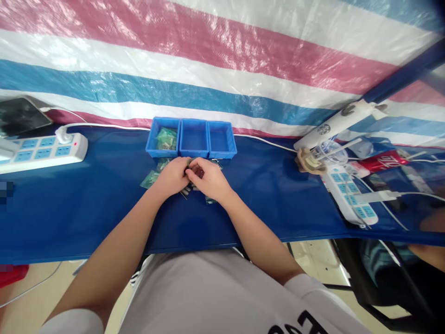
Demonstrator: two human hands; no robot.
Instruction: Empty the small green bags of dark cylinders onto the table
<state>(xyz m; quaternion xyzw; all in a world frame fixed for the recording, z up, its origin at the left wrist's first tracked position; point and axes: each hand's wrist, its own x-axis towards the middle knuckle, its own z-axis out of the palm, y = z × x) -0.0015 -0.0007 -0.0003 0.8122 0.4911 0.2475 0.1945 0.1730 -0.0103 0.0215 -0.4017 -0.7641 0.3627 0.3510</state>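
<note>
My left hand (174, 175) and my right hand (208, 177) meet over the blue table, in front of the bins. Fingers of both are curled together, and whatever they pinch is too small and hidden to name. Beneath and around them lie small metal pins (186, 190), partly covered by my hands. A greenish clear plastic bag (149, 179) with metal pieces is beside my left hand. Just behind my hands, three joined blue bins stand in a row: the left bin (149, 144) holds bagged small parts, while the middle bin (194, 138) and right bin (221, 138) show bare bottoms.
A white power strip (43, 152) is at the left, near a dark screen (22, 115). On the right are another power strip (351, 195), a white cylinder (330, 123), a clear cup (332, 152) and a red wrapper (382, 162). Part of another person (431, 246) shows at the right edge.
</note>
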